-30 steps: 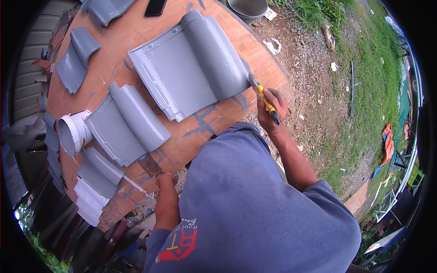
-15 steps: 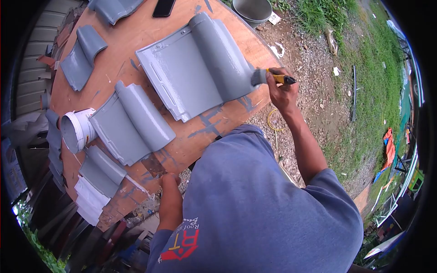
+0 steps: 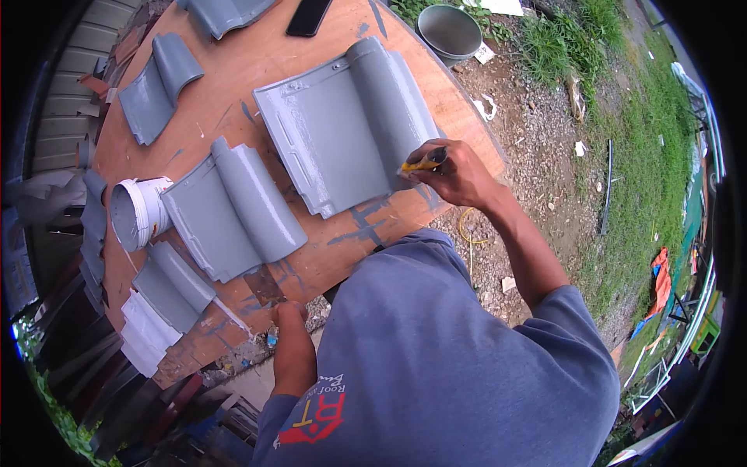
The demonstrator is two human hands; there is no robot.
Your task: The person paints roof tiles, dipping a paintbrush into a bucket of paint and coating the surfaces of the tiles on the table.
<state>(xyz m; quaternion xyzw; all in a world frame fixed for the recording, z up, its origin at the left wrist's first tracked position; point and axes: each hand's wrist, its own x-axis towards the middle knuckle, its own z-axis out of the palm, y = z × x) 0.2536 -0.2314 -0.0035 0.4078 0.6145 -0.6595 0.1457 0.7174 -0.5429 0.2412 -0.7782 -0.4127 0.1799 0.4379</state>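
Observation:
A large grey roof tile (image 3: 331, 128) lies on the wooden table, with wet-looking shine on its raised roll. My right hand (image 3: 461, 176) is closed around a paintbrush (image 3: 425, 161) with a yellow and black handle. The brush is at the tile's lower right corner, its bristles mostly hidden. My left hand (image 3: 289, 313) is at the near edge of the table, beside a dark patch; its fingers are hidden. Left of the large tile lies a second grey tile (image 3: 233, 210), next to a white paint bucket (image 3: 146, 210) tipped on its side.
Smaller grey tile pieces (image 3: 159, 86) lie on the paint-smeared plywood tabletop (image 3: 226, 101). A phone (image 3: 309, 15) rests near the far edge. Beyond the table, a grey bucket (image 3: 450, 33) stands on gravel, with grass (image 3: 634, 202) farther right. A white piece (image 3: 148, 335) lies near the left corner.
My right hand has moved left with the paintbrush, from the tile's right edge onto its lower right corner. The whole view has shifted slightly. My left hand stays at the table edge.

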